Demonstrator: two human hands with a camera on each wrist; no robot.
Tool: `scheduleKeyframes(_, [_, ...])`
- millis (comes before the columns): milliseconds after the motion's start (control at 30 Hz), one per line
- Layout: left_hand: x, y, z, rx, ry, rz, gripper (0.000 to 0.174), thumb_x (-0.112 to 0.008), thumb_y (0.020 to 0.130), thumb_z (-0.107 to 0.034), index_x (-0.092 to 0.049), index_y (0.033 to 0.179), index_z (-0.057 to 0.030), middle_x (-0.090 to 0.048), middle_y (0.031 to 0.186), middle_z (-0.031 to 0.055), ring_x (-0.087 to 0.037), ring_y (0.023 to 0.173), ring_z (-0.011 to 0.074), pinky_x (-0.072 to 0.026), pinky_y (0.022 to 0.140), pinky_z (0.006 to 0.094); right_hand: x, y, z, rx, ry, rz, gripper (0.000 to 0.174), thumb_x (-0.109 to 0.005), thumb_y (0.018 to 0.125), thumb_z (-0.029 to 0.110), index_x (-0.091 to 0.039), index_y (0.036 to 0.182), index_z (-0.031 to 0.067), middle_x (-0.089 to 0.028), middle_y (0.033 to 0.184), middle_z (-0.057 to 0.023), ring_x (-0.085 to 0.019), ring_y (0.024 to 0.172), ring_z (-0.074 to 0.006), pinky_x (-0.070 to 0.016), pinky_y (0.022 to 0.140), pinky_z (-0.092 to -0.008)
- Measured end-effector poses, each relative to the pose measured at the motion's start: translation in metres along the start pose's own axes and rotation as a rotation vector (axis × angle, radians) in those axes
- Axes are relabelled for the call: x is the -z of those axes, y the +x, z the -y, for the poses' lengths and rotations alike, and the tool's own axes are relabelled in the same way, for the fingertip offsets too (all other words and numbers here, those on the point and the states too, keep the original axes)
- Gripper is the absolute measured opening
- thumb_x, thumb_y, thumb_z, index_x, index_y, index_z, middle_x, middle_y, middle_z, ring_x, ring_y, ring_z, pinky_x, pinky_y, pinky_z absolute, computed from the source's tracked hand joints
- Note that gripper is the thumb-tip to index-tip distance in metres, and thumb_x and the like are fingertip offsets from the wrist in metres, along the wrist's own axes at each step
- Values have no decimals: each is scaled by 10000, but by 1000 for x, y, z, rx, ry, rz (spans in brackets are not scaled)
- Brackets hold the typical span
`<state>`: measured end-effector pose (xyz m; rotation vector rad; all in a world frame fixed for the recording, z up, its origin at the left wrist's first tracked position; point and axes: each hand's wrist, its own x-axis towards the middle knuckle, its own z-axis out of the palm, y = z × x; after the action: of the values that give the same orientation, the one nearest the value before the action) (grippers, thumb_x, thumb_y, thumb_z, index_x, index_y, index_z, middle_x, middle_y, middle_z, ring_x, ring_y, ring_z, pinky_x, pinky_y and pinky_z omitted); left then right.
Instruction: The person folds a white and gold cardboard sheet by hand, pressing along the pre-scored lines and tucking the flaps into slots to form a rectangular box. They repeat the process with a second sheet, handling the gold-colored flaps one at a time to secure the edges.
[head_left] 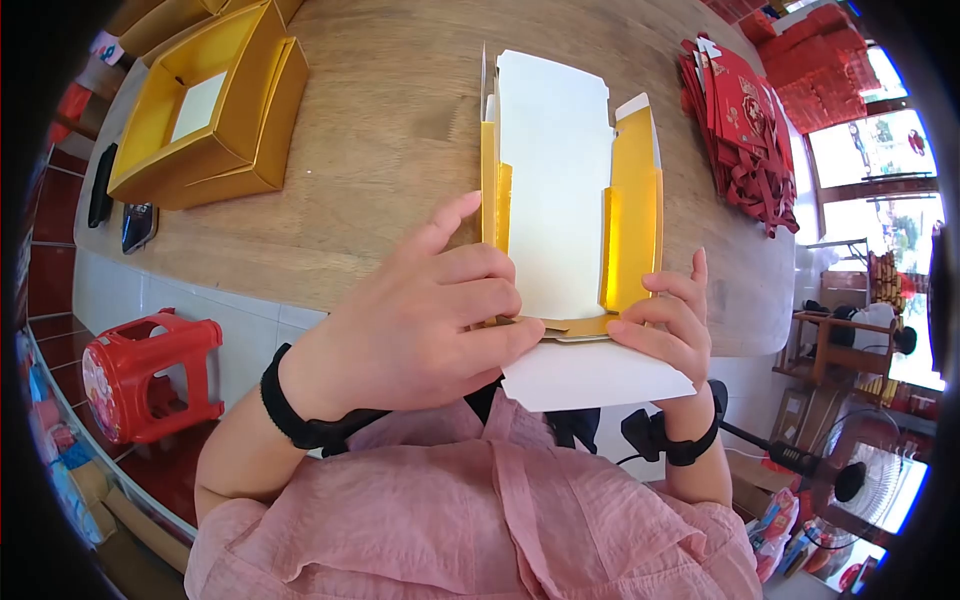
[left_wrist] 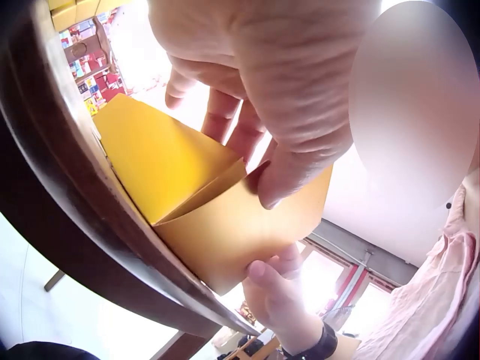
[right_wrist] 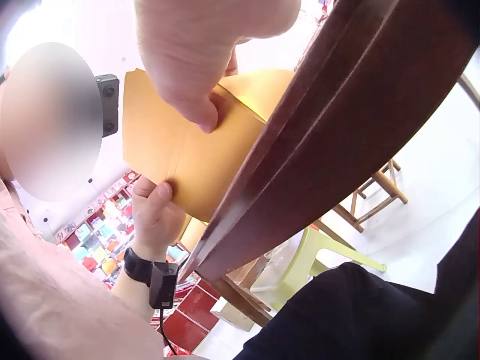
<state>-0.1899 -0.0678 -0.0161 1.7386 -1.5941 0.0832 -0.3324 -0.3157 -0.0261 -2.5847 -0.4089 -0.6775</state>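
A partly folded cardboard box (head_left: 555, 190), gold outside and white inside, lies on the table with its long side walls raised. My left hand (head_left: 415, 310) pinches the near end at its left corner, fingers over the inner side and thumb outside on the gold end panel (left_wrist: 240, 232). At the near right corner my right hand (head_left: 672, 322) grips the same end, its thumb (right_wrist: 201, 112) against the gold outer face. A white end flap (head_left: 600, 378) sticks out toward my body below the fold. Gold side tabs (head_left: 618, 250) stand along the inside of the walls.
Finished-looking gold boxes (head_left: 240, 130) stand at the far left of the wooden table (head_left: 390, 110), beside a phone (head_left: 139, 226). Red gift bags (head_left: 742, 120) are stacked at the right. A red stool (head_left: 150, 375) stands on the floor at left, a fan (head_left: 860, 470) at right.
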Motion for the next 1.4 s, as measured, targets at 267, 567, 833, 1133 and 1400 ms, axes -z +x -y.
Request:
scheduleKeyframes(267, [-1,2,-2,75,-40,64,289,-758,709,-59,-714,982,-142,-582,841,-25,-592,906,200,-292,1110,640,9,6,2,-15,10,68,200,-775,670,183,-768,869,201,-628,766,45,-615,995,-204,-144,1202,-560])
scheduleKeyframes(567, [-6,4,10,169,-211,-37,202,-773,735,-56,-721,910,-144,-605,791,-13,-596,934,224,-288,1117,619,7,13,-1,-118,89,66,87,-750,747,99,-751,800,167,-651,714,23,-649,1038,-225,-134,1203,-548])
scheduleKeyframes(833, [2,5,7,170,-100,50,241,-765,720,-53,-680,933,-127,-675,932,4,-608,1106,272,-252,1141,613,5,10,-3,-175,178,49,103,-749,759,82,-756,820,164,-620,692,33,-646,1018,-227,-141,1196,-555])
scheduleKeyframes(1133, [16,-2,8,35,49,113,170,-767,773,-57,-676,898,-128,-712,1083,10,-605,1198,315,-270,1148,616,10,3,-7,21,99,87,251,-774,718,115,-783,925,256,-568,774,50,-636,930,-172,-186,1169,-631])
scheduleKeyframes(1400, [20,6,7,16,58,201,243,-789,740,-48,-711,953,-134,-710,1046,-2,-633,1146,302,-285,1139,620,13,4,-8,18,88,78,268,-804,716,124,-767,943,263,-577,791,44,-642,886,-162,-199,1159,-646])
